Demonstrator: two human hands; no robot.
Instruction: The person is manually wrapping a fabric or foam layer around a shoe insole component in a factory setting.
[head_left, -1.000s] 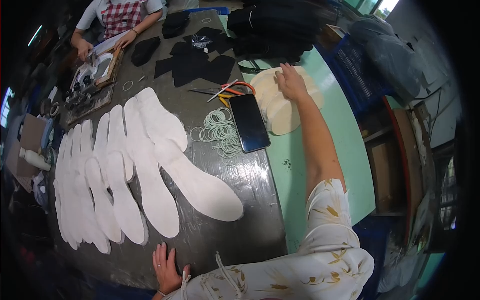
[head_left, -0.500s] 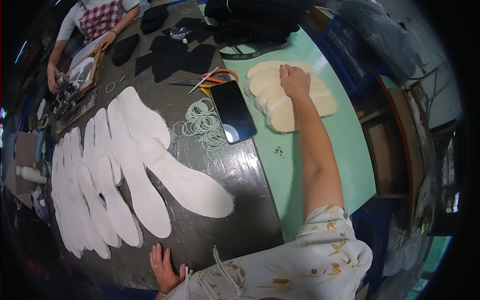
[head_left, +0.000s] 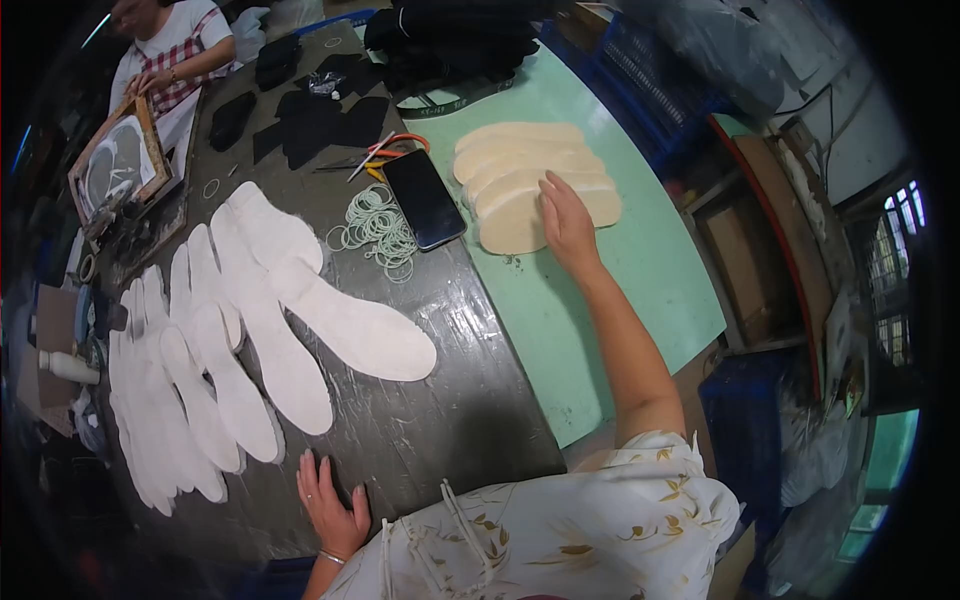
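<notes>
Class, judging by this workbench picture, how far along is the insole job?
Done: a fan of white insole cut-outs lies spread on the dark table. In hand: the right hand rests on the tan insole stack; the left hand lies flat. Left: all the tan pieces, seemingly.

Your tan insoles [head_left: 520, 175] lie flat in an overlapping fanned stack on the green mat [head_left: 640, 290]

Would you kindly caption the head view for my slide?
Right hand on fanned tan insoles; left hand flat on dark table beside white insoles.
</notes>
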